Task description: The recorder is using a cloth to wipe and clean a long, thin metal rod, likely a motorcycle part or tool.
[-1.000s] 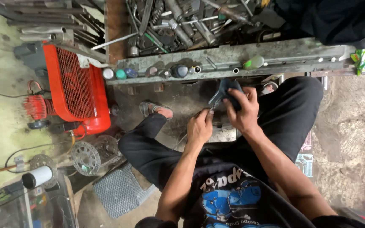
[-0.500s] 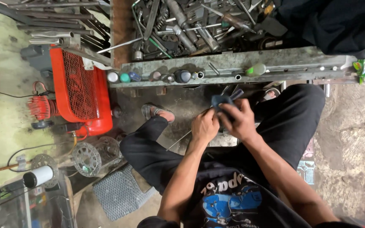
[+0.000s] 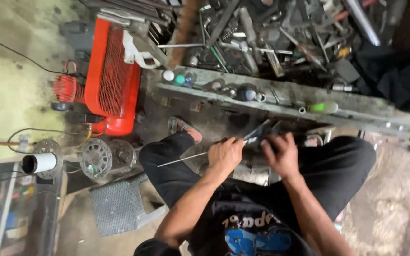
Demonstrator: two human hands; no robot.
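Note:
I sit with knees apart above a dirty floor. My left hand point(image 3: 225, 155) grips a thin metal rod point(image 3: 181, 160) that sticks out to the left over my left knee. My right hand point(image 3: 281, 152) is closed on a small dark metal part point(image 3: 258, 134), held between both hands just above my lap. The two hands are nearly touching. What the dark part is exactly I cannot tell, since my fingers cover most of it.
A long grey wooden beam point(image 3: 347, 111) lies ahead with small caps and a green-handled screwdriver point(image 3: 324, 107) on it. Behind it is a heap of metal tools point(image 3: 271, 33). A red air compressor point(image 3: 107, 80) stands left, with sprocket discs point(image 3: 96, 158) and a grey plastic stool point(image 3: 119, 206) nearby.
Both hands have stayed together on the dark part and the rod. The view has swung and tilted, so the beam now slants and my hands sit lower in the picture.

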